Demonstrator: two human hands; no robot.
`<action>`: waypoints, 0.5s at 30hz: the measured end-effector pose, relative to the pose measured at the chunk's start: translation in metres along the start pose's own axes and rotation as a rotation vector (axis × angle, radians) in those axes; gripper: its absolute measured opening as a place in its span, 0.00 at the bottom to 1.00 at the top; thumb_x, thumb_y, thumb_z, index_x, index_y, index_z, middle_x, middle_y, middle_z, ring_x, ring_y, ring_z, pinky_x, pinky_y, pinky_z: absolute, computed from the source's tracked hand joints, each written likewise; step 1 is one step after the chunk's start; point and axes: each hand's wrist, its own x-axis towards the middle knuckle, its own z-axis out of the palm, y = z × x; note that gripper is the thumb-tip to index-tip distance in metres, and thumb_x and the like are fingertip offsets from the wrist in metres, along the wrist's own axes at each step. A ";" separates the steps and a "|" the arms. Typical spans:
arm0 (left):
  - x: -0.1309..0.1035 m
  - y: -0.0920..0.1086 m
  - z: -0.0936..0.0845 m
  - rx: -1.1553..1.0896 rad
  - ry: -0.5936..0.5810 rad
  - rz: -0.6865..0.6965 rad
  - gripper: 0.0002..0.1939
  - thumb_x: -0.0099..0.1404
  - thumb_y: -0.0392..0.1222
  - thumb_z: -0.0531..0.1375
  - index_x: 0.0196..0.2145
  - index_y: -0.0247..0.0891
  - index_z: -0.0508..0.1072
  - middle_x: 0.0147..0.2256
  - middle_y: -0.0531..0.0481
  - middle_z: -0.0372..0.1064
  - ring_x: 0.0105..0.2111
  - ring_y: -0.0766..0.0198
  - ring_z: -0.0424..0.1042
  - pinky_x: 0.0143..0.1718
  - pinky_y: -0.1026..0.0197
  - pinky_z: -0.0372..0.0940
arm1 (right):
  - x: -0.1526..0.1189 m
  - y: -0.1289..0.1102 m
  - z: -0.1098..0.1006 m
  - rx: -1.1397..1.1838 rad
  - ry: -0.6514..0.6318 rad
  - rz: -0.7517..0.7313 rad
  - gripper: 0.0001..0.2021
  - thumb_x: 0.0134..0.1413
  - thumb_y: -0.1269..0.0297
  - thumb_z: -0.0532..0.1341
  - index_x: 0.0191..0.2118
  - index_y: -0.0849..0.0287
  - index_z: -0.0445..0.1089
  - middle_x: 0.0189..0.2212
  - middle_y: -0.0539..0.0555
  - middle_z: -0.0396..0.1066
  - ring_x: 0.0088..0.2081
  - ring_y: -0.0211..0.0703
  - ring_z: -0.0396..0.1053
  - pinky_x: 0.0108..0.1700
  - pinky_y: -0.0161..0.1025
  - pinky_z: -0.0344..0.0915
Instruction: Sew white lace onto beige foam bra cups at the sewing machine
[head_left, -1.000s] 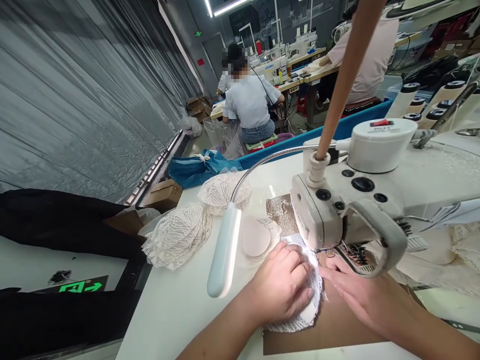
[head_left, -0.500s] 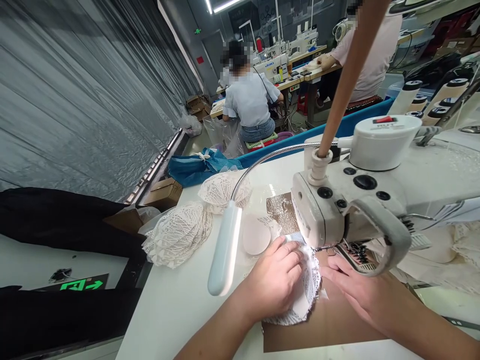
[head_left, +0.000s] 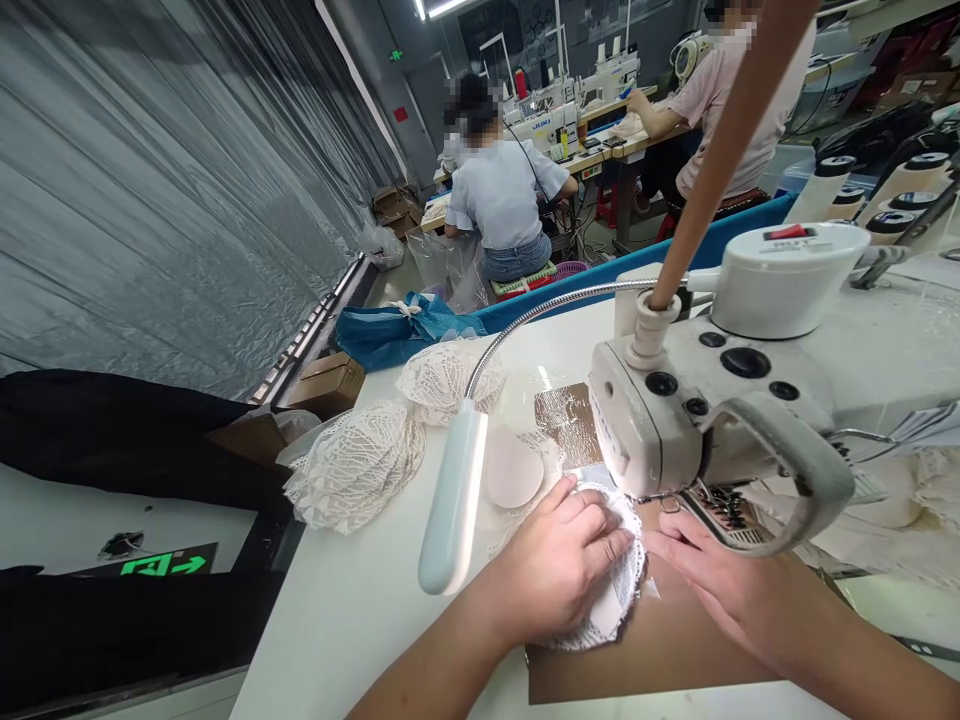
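A round white lace cup [head_left: 616,590] with a smooth pale inner face lies at the head of a sewing machine [head_left: 637,425]. Over its upper left part my left hand [head_left: 574,550] is bent, fingers curled and pressing on it. My right hand [head_left: 720,565] is on the other side, its fingertips at the lace edge close to the presser foot; the frame of the machine partly hides them. The needle itself is hard to make out. Beneath the cup is a brown plate [head_left: 652,660] set in the white table.
Stacked lace cups [head_left: 360,465] and a second lace stack [head_left: 450,378] stand to the left. A pale round pad [head_left: 514,470] lies behind my left hand. A lamp [head_left: 452,500] on a bendy neck hangs nearby. Thread cones [head_left: 829,185] are at right; two people sit at machines beyond.
The lace cup has shifted slightly under my left hand, whose fingers have moved a little toward its right edge. My right hand stays nearly in place. The view has turned slightly.
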 end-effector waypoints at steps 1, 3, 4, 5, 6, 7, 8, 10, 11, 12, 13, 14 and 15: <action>0.000 0.001 0.001 -0.013 -0.006 -0.004 0.17 0.68 0.38 0.52 0.53 0.33 0.67 0.41 0.41 0.68 0.46 0.54 0.65 0.58 0.43 0.52 | -0.001 0.000 0.001 0.000 0.002 0.005 0.19 0.51 0.77 0.52 0.39 0.54 0.77 0.36 0.56 0.74 0.40 0.52 0.68 0.44 0.48 0.61; -0.001 0.002 0.002 -0.042 -0.018 -0.015 0.19 0.68 0.38 0.52 0.55 0.33 0.66 0.44 0.40 0.68 0.48 0.52 0.64 0.59 0.41 0.50 | -0.003 0.001 0.004 0.006 -0.008 0.020 0.18 0.51 0.76 0.52 0.39 0.53 0.77 0.37 0.56 0.74 0.40 0.53 0.67 0.44 0.50 0.60; -0.001 0.003 0.002 -0.057 -0.024 -0.020 0.19 0.67 0.37 0.52 0.55 0.33 0.66 0.45 0.39 0.67 0.48 0.52 0.63 0.59 0.41 0.50 | -0.004 0.001 0.005 0.013 -0.018 0.034 0.19 0.51 0.76 0.52 0.39 0.53 0.77 0.37 0.57 0.74 0.40 0.53 0.67 0.43 0.50 0.61; -0.001 0.004 0.002 -0.070 -0.028 -0.026 0.19 0.67 0.37 0.52 0.55 0.33 0.65 0.46 0.39 0.67 0.49 0.52 0.63 0.59 0.41 0.49 | -0.005 0.001 0.006 0.023 -0.019 0.052 0.19 0.51 0.76 0.52 0.40 0.53 0.77 0.37 0.57 0.74 0.40 0.53 0.67 0.44 0.51 0.61; -0.001 0.005 0.002 -0.081 -0.031 -0.033 0.19 0.67 0.37 0.52 0.55 0.33 0.65 0.46 0.39 0.67 0.48 0.52 0.63 0.59 0.40 0.49 | -0.006 0.000 0.007 0.036 -0.020 0.069 0.20 0.51 0.77 0.51 0.40 0.52 0.77 0.37 0.57 0.74 0.40 0.54 0.67 0.44 0.51 0.61; -0.001 0.006 0.001 -0.089 -0.034 -0.039 0.19 0.67 0.36 0.51 0.55 0.32 0.66 0.46 0.39 0.67 0.48 0.53 0.63 0.59 0.40 0.50 | -0.007 0.000 0.007 0.051 -0.021 0.076 0.21 0.51 0.77 0.51 0.41 0.52 0.77 0.38 0.57 0.74 0.41 0.53 0.67 0.44 0.51 0.61; -0.001 0.007 0.000 -0.094 -0.035 -0.046 0.19 0.66 0.36 0.51 0.54 0.32 0.66 0.46 0.38 0.66 0.48 0.53 0.63 0.59 0.40 0.50 | -0.007 0.000 0.007 0.066 -0.022 0.078 0.21 0.50 0.78 0.51 0.41 0.52 0.76 0.39 0.56 0.74 0.41 0.53 0.67 0.44 0.50 0.62; 0.000 0.008 -0.001 -0.102 -0.036 -0.059 0.19 0.66 0.36 0.51 0.54 0.32 0.66 0.45 0.38 0.66 0.48 0.52 0.63 0.58 0.40 0.51 | -0.006 0.000 0.007 0.085 -0.026 0.075 0.21 0.51 0.78 0.51 0.41 0.52 0.76 0.40 0.56 0.74 0.42 0.52 0.68 0.44 0.49 0.63; 0.000 0.009 -0.002 -0.103 -0.035 -0.065 0.19 0.65 0.35 0.51 0.53 0.32 0.66 0.44 0.38 0.66 0.47 0.52 0.63 0.57 0.40 0.52 | -0.006 0.000 0.006 0.091 -0.029 0.075 0.19 0.51 0.78 0.51 0.39 0.53 0.76 0.40 0.56 0.74 0.42 0.51 0.68 0.44 0.48 0.63; 0.001 0.010 -0.002 -0.103 -0.035 -0.072 0.19 0.65 0.35 0.52 0.53 0.32 0.67 0.44 0.38 0.66 0.47 0.51 0.63 0.57 0.40 0.53 | -0.005 0.000 0.006 0.094 -0.031 0.082 0.18 0.52 0.77 0.50 0.37 0.53 0.76 0.40 0.56 0.74 0.42 0.51 0.68 0.45 0.49 0.63; 0.001 0.010 -0.001 -0.102 -0.034 -0.077 0.20 0.64 0.35 0.52 0.53 0.32 0.67 0.43 0.38 0.66 0.46 0.51 0.63 0.56 0.40 0.53 | -0.004 -0.001 0.007 0.094 -0.028 0.094 0.17 0.53 0.76 0.50 0.35 0.54 0.75 0.40 0.57 0.74 0.42 0.50 0.68 0.47 0.49 0.63; 0.001 0.011 -0.001 -0.100 -0.033 -0.080 0.20 0.64 0.35 0.52 0.53 0.33 0.67 0.43 0.38 0.66 0.46 0.51 0.63 0.55 0.40 0.54 | -0.003 -0.002 0.007 0.085 -0.022 0.105 0.17 0.54 0.75 0.50 0.34 0.54 0.75 0.40 0.57 0.75 0.42 0.50 0.69 0.48 0.50 0.63; 0.002 0.012 0.000 -0.097 -0.031 -0.083 0.20 0.64 0.35 0.52 0.53 0.33 0.67 0.42 0.39 0.65 0.45 0.51 0.63 0.55 0.40 0.54 | -0.002 -0.003 0.008 0.069 -0.015 0.115 0.17 0.54 0.75 0.50 0.35 0.54 0.75 0.40 0.57 0.75 0.43 0.50 0.69 0.49 0.50 0.63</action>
